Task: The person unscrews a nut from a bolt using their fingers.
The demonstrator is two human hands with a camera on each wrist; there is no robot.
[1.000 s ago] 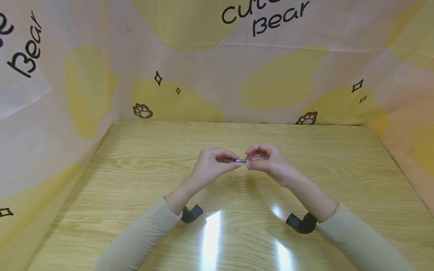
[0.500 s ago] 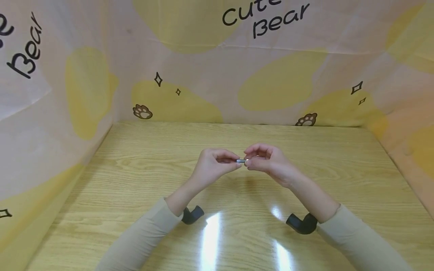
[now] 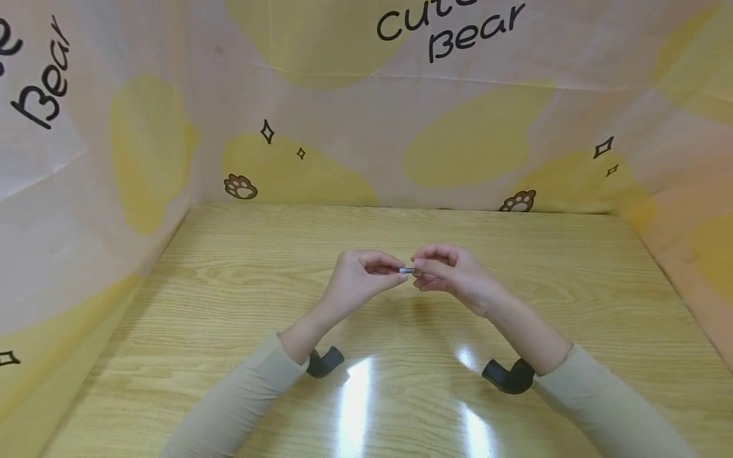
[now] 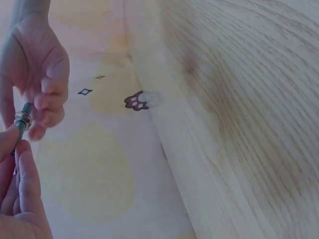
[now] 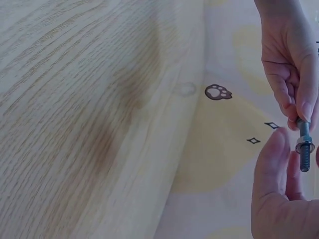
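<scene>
A small metal bolt [image 3: 408, 270] lies roughly level between the two hands, above the table. The left hand [image 3: 355, 280] pinches its head end between thumb and fingers. In the right wrist view a nut [image 5: 304, 140] sits partway along the threaded shaft, beside a washer-like ring [image 5: 305, 148], and the thread end sticks out beyond. My right hand [image 3: 464, 280] is around that free end. Its thumb [image 5: 271, 159] and fingers stand apart from the nut, with a gap showing in both wrist views. The bolt's head is hidden by the left fingers.
Below the hands is a wood-grain table [image 3: 258, 242]. Black curved pieces, one by the left wrist [image 3: 325, 362] and one by the right [image 3: 509, 376], show near the cuffs. A printed cloth [image 3: 343, 108] hangs at the back and sides.
The right thumb has moved from the lower side of the nut to above it, and the right fingers have spread. The left hand keeps its pinch on the bolt in the same place.
</scene>
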